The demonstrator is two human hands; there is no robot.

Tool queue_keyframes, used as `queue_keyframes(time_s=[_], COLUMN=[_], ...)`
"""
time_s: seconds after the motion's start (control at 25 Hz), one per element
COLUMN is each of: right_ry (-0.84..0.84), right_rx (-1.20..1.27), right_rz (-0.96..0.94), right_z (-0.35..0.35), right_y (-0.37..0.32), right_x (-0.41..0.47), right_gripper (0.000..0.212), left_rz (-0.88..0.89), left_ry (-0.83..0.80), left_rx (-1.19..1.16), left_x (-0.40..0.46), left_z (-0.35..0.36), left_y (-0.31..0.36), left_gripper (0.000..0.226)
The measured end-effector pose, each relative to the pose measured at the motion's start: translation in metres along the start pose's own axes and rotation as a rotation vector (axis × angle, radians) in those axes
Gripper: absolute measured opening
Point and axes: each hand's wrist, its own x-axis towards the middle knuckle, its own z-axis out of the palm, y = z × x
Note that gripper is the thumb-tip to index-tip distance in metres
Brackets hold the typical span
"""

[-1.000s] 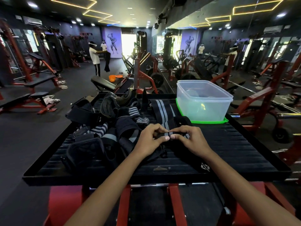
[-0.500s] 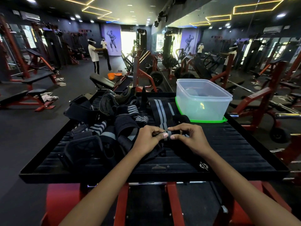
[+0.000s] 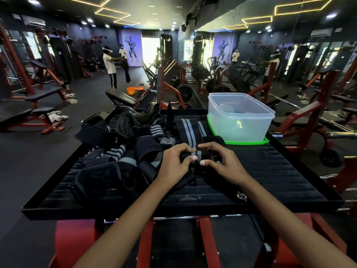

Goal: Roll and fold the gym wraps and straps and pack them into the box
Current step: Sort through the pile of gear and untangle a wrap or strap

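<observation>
The black wrap with grey stripes (image 3: 190, 132) lies on the tray (image 3: 289, 171), its near end rolled between my hands. My left hand (image 3: 173, 165) and right hand (image 3: 222, 163) pinch that roll from either side. Loose wraps (image 3: 119, 151) are piled to the left; the clear box (image 3: 239, 118) stands far right.

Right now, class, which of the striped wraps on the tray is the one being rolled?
The grey-striped wrap at the middle of the tray: its near end is pinched into a roll by the left hand and right hand. The other striped wraps lie untouched in the pile.
</observation>
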Motion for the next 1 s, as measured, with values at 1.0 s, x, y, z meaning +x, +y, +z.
queue_keyframes(time_s=[1.0], right_ry=[0.123], right_rx=[0.434], right_rz=[0.077], right_z=[0.006], right_y=[-0.004], right_x=[0.003], right_gripper=[0.037], left_rz=[-0.055], left_ry=[-0.125], left_rx=[-0.037], left_x=[-0.002], left_z=[0.005], left_y=[-0.001], left_gripper=[0.014])
